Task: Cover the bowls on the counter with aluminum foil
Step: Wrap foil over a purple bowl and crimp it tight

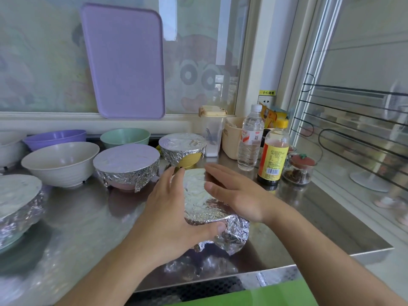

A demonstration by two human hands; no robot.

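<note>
Foil wrap: several bowls done, at least three left.
Head view: I count three finished foil-covered bowls (127, 164) behind; cream bowl (60, 163), purple and green ones remain bare. My left hand (170, 214) and right hand (237, 195), fingers spread, press foil around the front bowl (212, 208) on the counter (92, 217).

Steel counter (92, 219) under bowls (60, 163), bottles (250, 138)

I'm in a home kitchen: my steel table (309, 217) carries plastic bowls (61, 162), a soy sauce bottle (273, 153), a water bottle (250, 140) and a spice jar (299, 168), with a purple tray (123, 60) leaning against the cartoon-papered window (198, 69).
</note>
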